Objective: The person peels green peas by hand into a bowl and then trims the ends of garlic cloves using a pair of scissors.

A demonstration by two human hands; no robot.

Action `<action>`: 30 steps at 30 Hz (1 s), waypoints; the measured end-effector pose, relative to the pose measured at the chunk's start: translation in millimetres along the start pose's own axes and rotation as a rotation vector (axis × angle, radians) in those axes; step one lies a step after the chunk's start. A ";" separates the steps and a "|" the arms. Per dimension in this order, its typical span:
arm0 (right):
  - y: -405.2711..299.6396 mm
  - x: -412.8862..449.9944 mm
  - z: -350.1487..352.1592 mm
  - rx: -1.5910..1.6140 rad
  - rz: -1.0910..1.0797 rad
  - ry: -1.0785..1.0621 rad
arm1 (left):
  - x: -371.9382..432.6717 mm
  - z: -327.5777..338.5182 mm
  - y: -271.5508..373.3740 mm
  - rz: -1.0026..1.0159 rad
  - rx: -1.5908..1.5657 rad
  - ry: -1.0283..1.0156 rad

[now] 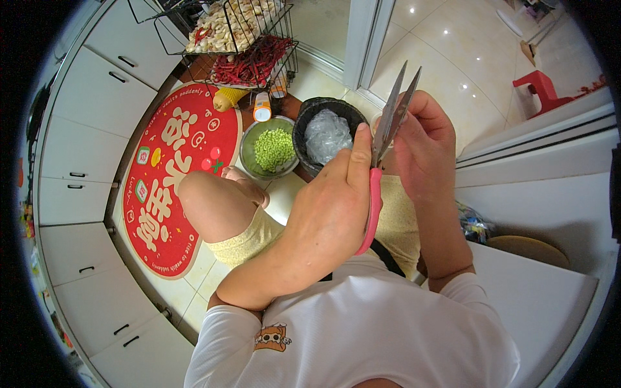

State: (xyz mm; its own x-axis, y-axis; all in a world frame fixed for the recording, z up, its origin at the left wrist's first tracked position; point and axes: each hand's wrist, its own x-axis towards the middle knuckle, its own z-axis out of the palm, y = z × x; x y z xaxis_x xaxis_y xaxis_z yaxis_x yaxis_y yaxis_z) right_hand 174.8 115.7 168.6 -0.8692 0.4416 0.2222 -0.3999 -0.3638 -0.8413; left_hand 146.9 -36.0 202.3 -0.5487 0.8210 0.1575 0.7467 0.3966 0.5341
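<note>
My left hand (330, 208) grips pink-handled scissors (375, 194), its index finger extended beside the pivot. The steel blades point up and stand slightly apart. Just right of them is my right hand (422, 140), thumb and forefinger close together. A pale bit shows behind the blades, too hidden to name or to tell whether the fingers hold it. Beyond my left hand is a dark round container (303, 150) with crumpled clear plastic (327, 136) inside. To its left, a metal bowl (248, 160) holds small green beans or cut green pieces (274, 149).
A black wire rack (291, 48) carries garlic cloves (233, 24) above and dried red chillies (252, 63) below. An orange-and-white bottle (262, 106) lies near it. A red mat (184, 184) lies beside white cabinets (87, 145). A red stool (541, 89) stands beyond the sliding-door frame (361, 48).
</note>
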 end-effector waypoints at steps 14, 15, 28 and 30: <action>-19.7 5.8 -6.4 -0.213 0.038 -0.045 | -3.1 -4.5 -1.6 0.031 0.013 -0.014; -21.3 6.9 -8.0 -0.245 0.044 -0.072 | -3.2 -4.4 -1.5 0.032 0.012 -0.014; -40.0 18.3 -14.7 -0.552 0.031 -0.235 | -6.5 -5.7 -2.2 0.040 0.028 -0.033; -43.2 19.8 -14.1 -0.581 0.028 -0.255 | -7.3 -5.9 -2.5 0.042 0.031 -0.040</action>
State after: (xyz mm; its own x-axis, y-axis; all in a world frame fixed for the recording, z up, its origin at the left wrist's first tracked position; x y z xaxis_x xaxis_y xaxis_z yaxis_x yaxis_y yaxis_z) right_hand 178.9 151.7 202.4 -0.9476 0.2033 0.2465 -0.2152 0.1639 -0.9627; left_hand 146.8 -45.4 204.6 -0.5019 0.8526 0.1454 0.7802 0.3737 0.5017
